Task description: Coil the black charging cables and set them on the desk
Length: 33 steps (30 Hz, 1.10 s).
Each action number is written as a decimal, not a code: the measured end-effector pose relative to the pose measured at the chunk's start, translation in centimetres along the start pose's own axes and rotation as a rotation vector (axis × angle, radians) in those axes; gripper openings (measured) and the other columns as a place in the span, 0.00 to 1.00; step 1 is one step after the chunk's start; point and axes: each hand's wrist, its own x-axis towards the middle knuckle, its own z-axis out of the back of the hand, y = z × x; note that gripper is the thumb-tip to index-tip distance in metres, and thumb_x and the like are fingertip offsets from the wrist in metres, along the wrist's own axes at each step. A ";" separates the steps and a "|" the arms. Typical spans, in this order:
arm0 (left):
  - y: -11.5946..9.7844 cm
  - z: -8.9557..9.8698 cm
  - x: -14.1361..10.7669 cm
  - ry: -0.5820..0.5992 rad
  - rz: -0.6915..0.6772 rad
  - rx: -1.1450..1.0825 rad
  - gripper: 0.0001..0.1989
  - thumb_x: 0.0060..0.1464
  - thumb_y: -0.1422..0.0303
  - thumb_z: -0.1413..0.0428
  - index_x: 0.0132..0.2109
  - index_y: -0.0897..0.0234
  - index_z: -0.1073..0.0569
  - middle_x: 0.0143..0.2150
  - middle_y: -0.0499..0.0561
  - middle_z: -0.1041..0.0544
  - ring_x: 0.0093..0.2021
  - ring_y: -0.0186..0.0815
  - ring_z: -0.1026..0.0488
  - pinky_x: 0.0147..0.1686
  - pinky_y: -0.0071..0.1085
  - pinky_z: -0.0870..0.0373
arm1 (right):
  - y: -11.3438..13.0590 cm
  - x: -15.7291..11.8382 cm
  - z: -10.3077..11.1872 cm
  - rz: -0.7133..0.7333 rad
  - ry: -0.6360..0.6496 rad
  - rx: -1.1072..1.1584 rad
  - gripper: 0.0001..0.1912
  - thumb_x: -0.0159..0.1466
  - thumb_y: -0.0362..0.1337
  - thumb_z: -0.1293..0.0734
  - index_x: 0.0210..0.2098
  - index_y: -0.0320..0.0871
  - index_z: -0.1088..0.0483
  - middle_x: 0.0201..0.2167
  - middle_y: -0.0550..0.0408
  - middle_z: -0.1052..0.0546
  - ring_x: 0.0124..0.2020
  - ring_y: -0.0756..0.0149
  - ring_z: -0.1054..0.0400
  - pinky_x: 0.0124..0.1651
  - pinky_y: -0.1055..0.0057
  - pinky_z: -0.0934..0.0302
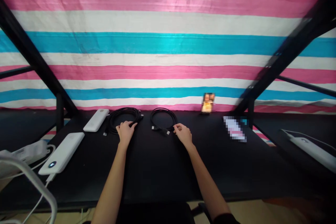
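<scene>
Two coils of black cable lie side by side on the black tabletop. My left hand (pixel 126 131) rests at the near edge of the thicker coiled cable (pixel 112 114), its fingers curled over the strands. One light plug end of that coil points toward me at the left; its other end is partly behind my fingers. My right hand (pixel 183 134) pinches the right edge of the thinner, smaller coiled cable (pixel 160 109) between thumb and fingers. Both plugs of this smaller coil lie at its near side.
Two white power banks (pixel 96 120) (pixel 63 152) lie left, the nearer with a white cord plugged in. A white power strip (pixel 30 152) is far left. A blurred-out flat item (pixel 234 128) lies right, and another white device (pixel 313 150) farther right. Black frame bars (pixel 275 63) slant up both sides.
</scene>
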 end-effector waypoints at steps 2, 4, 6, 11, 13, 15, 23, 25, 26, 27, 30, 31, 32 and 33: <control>-0.1 0.1 0.0 -0.027 0.004 -0.016 0.15 0.53 0.60 0.48 0.42 0.63 0.24 0.43 0.56 0.25 0.49 0.48 0.33 0.51 0.44 0.46 | 0.1 -0.1 0.1 0.000 0.002 0.000 0.11 0.61 0.45 0.40 0.33 0.49 0.28 0.26 0.62 0.22 0.33 0.65 0.28 0.32 0.73 0.43; -0.2 0.2 0.0 -0.051 0.020 -0.043 0.15 0.53 0.60 0.48 0.43 0.62 0.25 0.44 0.55 0.24 0.49 0.47 0.32 0.51 0.43 0.46 | 0.3 -0.1 0.2 -0.006 0.006 0.004 0.11 0.61 0.44 0.40 0.33 0.49 0.28 0.26 0.62 0.22 0.33 0.66 0.28 0.33 0.73 0.43; -0.2 0.4 0.1 -0.061 0.047 -0.080 0.15 0.52 0.60 0.47 0.42 0.62 0.24 0.42 0.53 0.23 0.47 0.44 0.30 0.50 0.39 0.44 | 0.4 -0.2 0.3 -0.007 0.008 0.006 0.11 0.61 0.44 0.40 0.33 0.49 0.28 0.27 0.61 0.22 0.33 0.66 0.28 0.33 0.73 0.43; 0.0 0.5 0.2 -0.040 0.099 -0.162 0.15 0.49 0.55 0.45 0.39 0.59 0.24 0.36 0.50 0.22 0.42 0.41 0.27 0.48 0.35 0.42 | 0.3 -0.2 0.4 -0.001 0.007 0.000 0.11 0.61 0.45 0.40 0.34 0.49 0.28 0.27 0.61 0.22 0.33 0.66 0.28 0.33 0.73 0.44; 0.0 0.5 0.2 -0.028 0.107 -0.174 0.15 0.49 0.54 0.45 0.37 0.59 0.24 0.36 0.50 0.22 0.44 0.42 0.27 0.50 0.38 0.43 | 0.3 -0.2 0.4 -0.001 0.012 -0.002 0.11 0.61 0.45 0.41 0.34 0.49 0.28 0.27 0.61 0.22 0.33 0.65 0.28 0.33 0.72 0.44; 0.0 0.5 0.2 -0.020 0.106 -0.177 0.15 0.50 0.55 0.46 0.37 0.59 0.24 0.37 0.50 0.22 0.45 0.44 0.28 0.52 0.40 0.45 | 0.4 -0.2 0.4 -0.006 0.013 -0.006 0.11 0.61 0.45 0.40 0.34 0.49 0.28 0.27 0.62 0.22 0.33 0.65 0.28 0.34 0.72 0.44; -0.5 0.6 0.1 -0.089 0.092 -0.180 0.14 0.54 0.58 0.50 0.40 0.61 0.27 0.39 0.55 0.24 0.46 0.46 0.30 0.51 0.43 0.44 | 0.4 -0.4 0.5 -0.002 0.009 -0.004 0.11 0.61 0.44 0.40 0.34 0.50 0.29 0.27 0.62 0.22 0.34 0.65 0.28 0.34 0.72 0.43; -0.6 0.7 0.1 -0.137 0.095 -0.195 0.15 0.54 0.58 0.52 0.41 0.62 0.27 0.38 0.56 0.24 0.45 0.46 0.30 0.50 0.43 0.43 | 0.4 -0.3 0.5 -0.002 0.009 -0.003 0.11 0.61 0.44 0.40 0.34 0.49 0.29 0.27 0.61 0.22 0.34 0.65 0.28 0.34 0.72 0.43; -0.6 0.7 0.1 -0.164 0.095 -0.205 0.16 0.55 0.57 0.52 0.40 0.63 0.28 0.36 0.55 0.24 0.44 0.46 0.30 0.49 0.42 0.42 | 0.4 -0.3 0.5 -0.002 0.007 -0.003 0.11 0.61 0.44 0.40 0.34 0.49 0.29 0.27 0.61 0.22 0.34 0.65 0.28 0.34 0.72 0.43; -0.6 0.8 0.2 -0.192 0.095 -0.218 0.16 0.55 0.57 0.53 0.39 0.63 0.28 0.34 0.55 0.24 0.42 0.45 0.29 0.48 0.41 0.41 | 0.4 -0.3 0.4 -0.001 0.006 -0.004 0.11 0.61 0.44 0.40 0.34 0.49 0.29 0.27 0.61 0.22 0.34 0.65 0.28 0.34 0.72 0.43; -0.5 0.9 0.2 -0.312 0.093 -0.270 0.16 0.56 0.58 0.55 0.35 0.64 0.29 0.31 0.54 0.25 0.38 0.42 0.29 0.44 0.36 0.39 | 0.4 -0.3 0.4 0.000 0.005 -0.009 0.11 0.61 0.44 0.40 0.34 0.49 0.28 0.27 0.61 0.22 0.34 0.65 0.28 0.34 0.72 0.43; -0.5 1.0 0.3 -0.367 0.097 -0.289 0.16 0.57 0.58 0.56 0.35 0.64 0.29 0.31 0.54 0.26 0.37 0.41 0.29 0.43 0.35 0.39 | 0.3 -0.3 0.4 0.000 0.006 -0.009 0.11 0.61 0.44 0.40 0.34 0.49 0.28 0.27 0.61 0.22 0.34 0.65 0.28 0.34 0.72 0.43; -0.4 1.1 0.3 -0.429 0.104 -0.309 0.17 0.57 0.58 0.57 0.34 0.64 0.30 0.32 0.54 0.26 0.37 0.41 0.30 0.43 0.35 0.39 | 0.3 -0.2 0.4 0.000 0.008 -0.008 0.11 0.61 0.44 0.40 0.34 0.49 0.28 0.27 0.61 0.22 0.34 0.65 0.28 0.34 0.72 0.43; -0.3 1.2 0.3 -0.495 0.116 -0.330 0.17 0.58 0.59 0.58 0.34 0.64 0.31 0.33 0.54 0.26 0.37 0.40 0.30 0.43 0.35 0.39 | 0.3 -0.2 0.4 0.000 0.010 -0.006 0.11 0.61 0.44 0.40 0.34 0.49 0.28 0.27 0.61 0.22 0.34 0.65 0.28 0.34 0.73 0.43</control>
